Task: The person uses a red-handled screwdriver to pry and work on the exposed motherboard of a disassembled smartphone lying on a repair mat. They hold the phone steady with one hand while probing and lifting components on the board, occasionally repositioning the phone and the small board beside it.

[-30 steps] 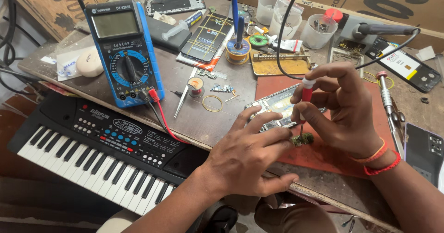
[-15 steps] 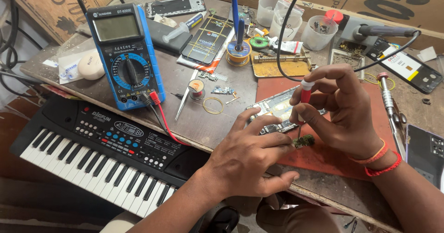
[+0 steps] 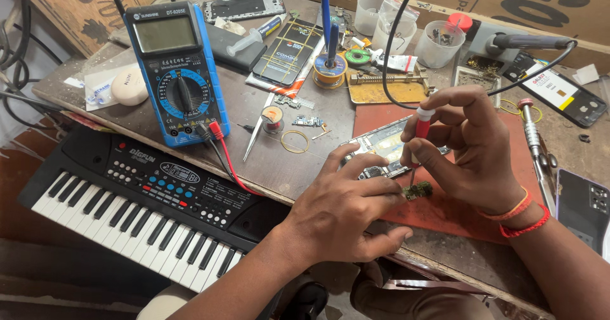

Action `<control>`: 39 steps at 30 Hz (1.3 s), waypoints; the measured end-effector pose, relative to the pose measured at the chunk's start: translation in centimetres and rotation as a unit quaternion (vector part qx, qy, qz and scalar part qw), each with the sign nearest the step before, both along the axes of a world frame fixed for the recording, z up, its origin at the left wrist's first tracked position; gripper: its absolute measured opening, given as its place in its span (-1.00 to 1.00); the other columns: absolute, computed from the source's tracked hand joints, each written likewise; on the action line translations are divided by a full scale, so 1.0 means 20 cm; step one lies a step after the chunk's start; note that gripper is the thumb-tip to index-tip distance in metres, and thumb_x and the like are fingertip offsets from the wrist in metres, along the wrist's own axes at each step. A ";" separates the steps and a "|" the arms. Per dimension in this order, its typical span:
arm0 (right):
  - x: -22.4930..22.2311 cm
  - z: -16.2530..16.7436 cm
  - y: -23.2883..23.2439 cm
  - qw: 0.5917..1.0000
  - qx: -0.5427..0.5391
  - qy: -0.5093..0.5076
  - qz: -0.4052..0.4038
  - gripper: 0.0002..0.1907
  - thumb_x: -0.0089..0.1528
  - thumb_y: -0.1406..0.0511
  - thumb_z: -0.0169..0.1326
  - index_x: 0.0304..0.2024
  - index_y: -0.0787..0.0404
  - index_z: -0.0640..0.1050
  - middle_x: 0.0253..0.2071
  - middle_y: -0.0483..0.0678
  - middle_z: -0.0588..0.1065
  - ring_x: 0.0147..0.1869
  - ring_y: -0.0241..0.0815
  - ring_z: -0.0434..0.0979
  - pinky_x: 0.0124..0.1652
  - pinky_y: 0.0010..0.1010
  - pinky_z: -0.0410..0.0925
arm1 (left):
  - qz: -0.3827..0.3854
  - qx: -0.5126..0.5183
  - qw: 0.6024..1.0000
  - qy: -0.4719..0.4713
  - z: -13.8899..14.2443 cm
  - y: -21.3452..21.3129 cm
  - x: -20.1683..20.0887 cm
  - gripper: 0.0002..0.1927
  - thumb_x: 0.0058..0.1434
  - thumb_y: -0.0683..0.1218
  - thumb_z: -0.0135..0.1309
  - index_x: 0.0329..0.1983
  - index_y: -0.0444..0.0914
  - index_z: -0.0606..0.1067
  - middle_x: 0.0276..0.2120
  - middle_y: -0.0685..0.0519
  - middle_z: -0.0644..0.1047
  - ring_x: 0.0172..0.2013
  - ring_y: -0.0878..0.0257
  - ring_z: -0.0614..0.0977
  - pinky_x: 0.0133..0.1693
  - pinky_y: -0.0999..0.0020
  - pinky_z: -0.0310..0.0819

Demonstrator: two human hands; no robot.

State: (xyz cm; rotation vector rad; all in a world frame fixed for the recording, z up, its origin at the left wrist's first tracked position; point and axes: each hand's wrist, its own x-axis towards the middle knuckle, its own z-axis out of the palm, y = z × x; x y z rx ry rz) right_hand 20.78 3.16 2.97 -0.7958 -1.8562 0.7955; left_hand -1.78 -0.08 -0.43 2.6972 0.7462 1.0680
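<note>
While both forearms reach in from the near edge of the cluttered brown wooden workbench [image 3: 267,161], the hands meet over the reddish-brown rubber work mat [image 3: 457,212]. Largest nearby is the black electronic keyboard with white keys [image 3: 127,199], lying below the bench edge, then the blue handheld multimeter with a round dial [image 3: 181,72] propped further back.

The left hand [image 3: 346,209] lies palm down, knuckles raised, with thumb and forefinger pinching the small green circuit board [image 3: 417,191] flat against the mat. The right hand [image 3: 473,145], wearing red and orange thread bands at the wrist, is curled around the red-handled, white-capped probe tool [image 3: 420,129], gripping it upright between thumb and fingers, its thin metal tip pointing down at the board.

The board is tiny, dark green with pale contacts, and sits just beside the opened grey phone frame [image 3: 384,145].
</note>
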 end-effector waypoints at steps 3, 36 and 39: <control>0.00 0.00 -0.01 1.000 -0.002 0.009 0.002 -0.56 0.30 0.52 0.10 0.15 0.26 0.24 -0.13 0.03 0.50 -0.15 -0.27 0.62 -0.20 -0.45 0.57 | 0.004 -0.012 1.000 0.005 0.00 0.00 0.00 -0.62 0.18 0.18 0.20 -0.22 -0.20 0.69 -0.06 0.15 0.64 0.25 0.10 0.49 0.44 -0.15 0.06; 0.00 -0.01 0.00 1.000 0.005 -0.015 -0.006 -0.55 0.30 0.52 0.09 0.16 0.26 0.24 -0.14 0.03 0.52 -0.16 -0.29 0.62 -0.20 -0.47 0.52 | 0.000 -0.011 1.000 -0.009 0.00 -0.01 -0.01 -0.66 0.18 0.16 0.23 -0.23 -0.18 0.68 -0.04 0.15 0.65 0.21 0.09 0.50 0.41 -0.14 0.08; 0.00 -0.01 0.00 1.000 0.019 -0.009 0.002 -0.57 0.32 0.53 0.08 0.16 0.26 0.23 -0.13 0.03 0.51 -0.16 -0.29 0.61 -0.20 -0.47 0.54 | 0.000 -0.016 1.000 -0.010 0.00 -0.01 0.00 -0.66 0.19 0.16 0.22 -0.21 -0.17 0.68 -0.08 0.16 0.64 0.21 0.11 0.51 0.42 -0.15 0.08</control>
